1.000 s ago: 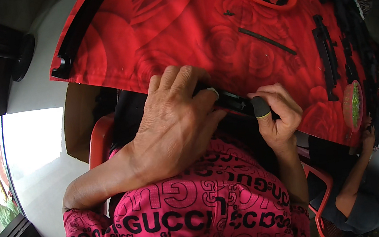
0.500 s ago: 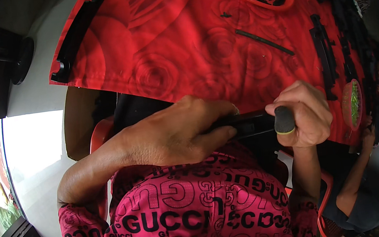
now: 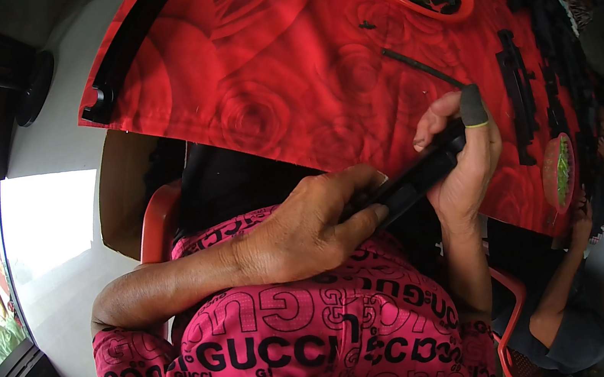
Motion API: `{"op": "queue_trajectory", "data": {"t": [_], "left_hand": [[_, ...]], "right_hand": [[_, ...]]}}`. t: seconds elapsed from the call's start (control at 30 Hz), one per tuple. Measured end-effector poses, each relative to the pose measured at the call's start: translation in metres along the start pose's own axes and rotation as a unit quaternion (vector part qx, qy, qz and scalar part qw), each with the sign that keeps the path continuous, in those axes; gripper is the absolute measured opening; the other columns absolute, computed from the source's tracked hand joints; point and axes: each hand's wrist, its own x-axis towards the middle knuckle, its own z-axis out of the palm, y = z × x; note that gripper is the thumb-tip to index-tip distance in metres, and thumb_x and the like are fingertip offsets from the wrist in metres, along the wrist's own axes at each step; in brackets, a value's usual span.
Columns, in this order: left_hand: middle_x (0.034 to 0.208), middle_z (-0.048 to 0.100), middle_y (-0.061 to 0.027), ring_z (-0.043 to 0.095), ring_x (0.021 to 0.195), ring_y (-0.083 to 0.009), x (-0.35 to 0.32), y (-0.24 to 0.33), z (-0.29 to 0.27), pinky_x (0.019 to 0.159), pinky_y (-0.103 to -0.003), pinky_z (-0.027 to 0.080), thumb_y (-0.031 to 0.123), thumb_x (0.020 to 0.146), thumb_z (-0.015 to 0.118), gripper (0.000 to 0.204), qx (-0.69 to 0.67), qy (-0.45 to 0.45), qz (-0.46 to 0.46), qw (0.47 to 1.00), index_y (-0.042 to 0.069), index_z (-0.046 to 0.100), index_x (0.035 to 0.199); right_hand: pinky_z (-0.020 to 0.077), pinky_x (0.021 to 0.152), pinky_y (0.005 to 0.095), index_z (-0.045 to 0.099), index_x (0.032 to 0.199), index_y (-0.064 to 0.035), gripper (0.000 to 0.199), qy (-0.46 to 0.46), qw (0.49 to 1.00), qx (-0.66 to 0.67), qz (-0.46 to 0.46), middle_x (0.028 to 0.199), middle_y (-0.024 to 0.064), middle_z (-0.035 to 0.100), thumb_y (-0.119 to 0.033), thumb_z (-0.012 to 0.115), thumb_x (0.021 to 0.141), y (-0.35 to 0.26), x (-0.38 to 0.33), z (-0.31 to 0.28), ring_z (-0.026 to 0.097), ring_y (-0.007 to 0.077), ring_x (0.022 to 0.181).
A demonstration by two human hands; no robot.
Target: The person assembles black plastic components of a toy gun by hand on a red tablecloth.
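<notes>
Here the left hand clamps one end of the black bar while the right hand (thumb capped) closes round the other, steadying it above the bench.

From my remote seat I get strong daylight pouring off the blown-out white floor at left, where all detail is lost to glare, while the red rose-print tablecloth sits evenly lit and sharp with only soft shadows. The fisheye bends the cloth's edges and blackens the corners, and I see the figure at lower right as smeared and blurred
</notes>
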Motion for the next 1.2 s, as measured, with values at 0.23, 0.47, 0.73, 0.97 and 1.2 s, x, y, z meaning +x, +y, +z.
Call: {"op": "queue_trajectory", "data": {"t": [0.23,0.47,0.73,0.97,1.2], "left_hand": [[0.079,0.065,-0.0054,0.062,0.076,-0.0102,0.002,-0.001,0.012,0.068,-0.031,0.050,0.015,0.101,0.068,0.032,0.047,0.036,0.044,0.997,-0.003,0.060,0.126],[0.080,0.067,-0.0125,0.068,0.075,-0.0171,0.002,0.003,0.015,0.066,-0.035,0.052,0.013,0.098,0.070,0.031,0.077,0.051,0.077,0.993,-0.005,0.061,0.121],[0.075,0.065,-0.0121,0.067,0.069,-0.0198,0.006,-0.006,0.023,0.063,-0.036,0.052,0.014,0.098,0.070,0.029,0.085,0.092,0.197,0.972,-0.005,0.062,0.119],[0.076,0.062,-0.0086,0.062,0.072,-0.0128,0.010,0.005,0.015,0.063,-0.034,0.050,0.020,0.103,0.065,0.026,0.087,0.091,0.087,0.988,-0.002,0.063,0.117],[0.074,0.057,-0.0041,0.056,0.067,-0.0107,0.015,0.007,0.006,0.060,-0.031,0.045,0.021,0.106,0.060,0.023,0.106,0.131,0.067,0.984,0.000,0.061,0.116]], "right_hand": [[0.0428,0.052,0.0292,0.057,0.081,-0.0007,0.041,0.040,0.995,-0.030,-0.087,0.066,0.0043,0.048,-0.030,0.047,0.109,-0.001,-0.005,-0.001,0.050,0.0140,0.054],[0.0442,0.050,0.0294,0.054,0.080,-0.0010,0.042,0.028,0.988,-0.025,-0.153,0.066,0.0051,0.046,-0.028,0.042,0.110,0.002,-0.008,-0.001,0.050,0.0142,0.053],[0.0444,0.051,0.0292,0.052,0.080,-0.0014,0.040,0.003,0.978,-0.029,-0.208,0.066,0.0057,0.047,-0.026,0.041,0.110,-0.004,-0.010,-0.001,0.050,0.0141,0.053],[0.0444,0.060,0.0283,0.065,0.098,0.0032,0.033,-0.018,0.991,-0.073,-0.113,0.076,0.0091,0.061,-0.023,0.047,0.109,-0.010,0.006,-0.008,0.055,0.0130,0.062],[0.0420,0.065,0.0226,0.069,0.120,0.0063,0.031,0.005,0.936,-0.169,-0.310,0.103,0.0124,0.074,-0.009,0.051,0.100,-0.026,-0.008,-0.031,0.056,0.0083,0.070]]}}
